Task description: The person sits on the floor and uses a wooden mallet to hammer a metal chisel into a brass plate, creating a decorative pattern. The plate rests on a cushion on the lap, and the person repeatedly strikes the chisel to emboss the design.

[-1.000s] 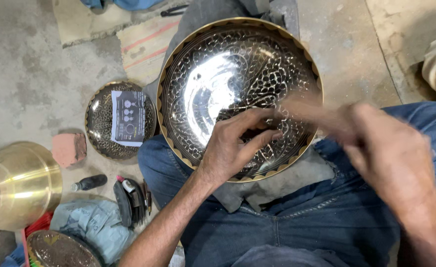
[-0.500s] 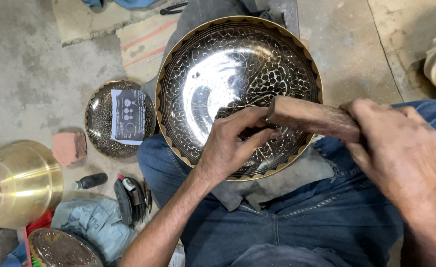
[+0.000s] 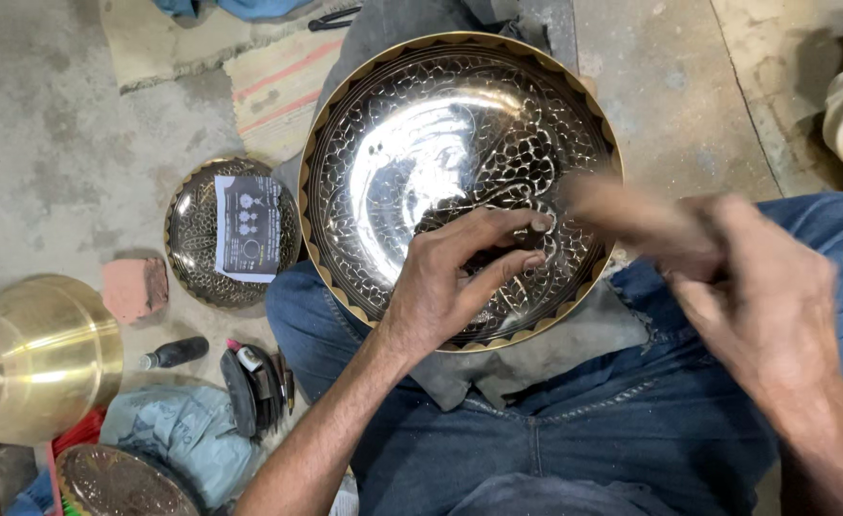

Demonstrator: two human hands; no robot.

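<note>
A large shiny metal bowl (image 3: pixel 421 143) with a dark engraved pattern and a gold rim rests on a grey cloth (image 3: pixel 536 358) over my lap. My left hand (image 3: pixel 450 287) lies inside the bowl's near side, its fingers pinched around a small dark tool whose tip touches the metal. My right hand (image 3: pixel 756 296) is blurred by motion at the right and grips a wooden mallet (image 3: pixel 622 215), whose head is just right of my left fingertips.
A smaller engraved dish (image 3: pixel 192 244) with a printed paper in it lies on the concrete floor at left. Nearby are a brick piece (image 3: pixel 133 287), a brass vessel (image 3: pixel 34 354), a dark tool pouch (image 3: pixel 249 387), a blue rag (image 3: pixel 178 430) and another dish (image 3: pixel 120 483).
My right hand with the mallet has swung up and back between blows, now blurred. My left hand stays on the tool in the bowl.
</note>
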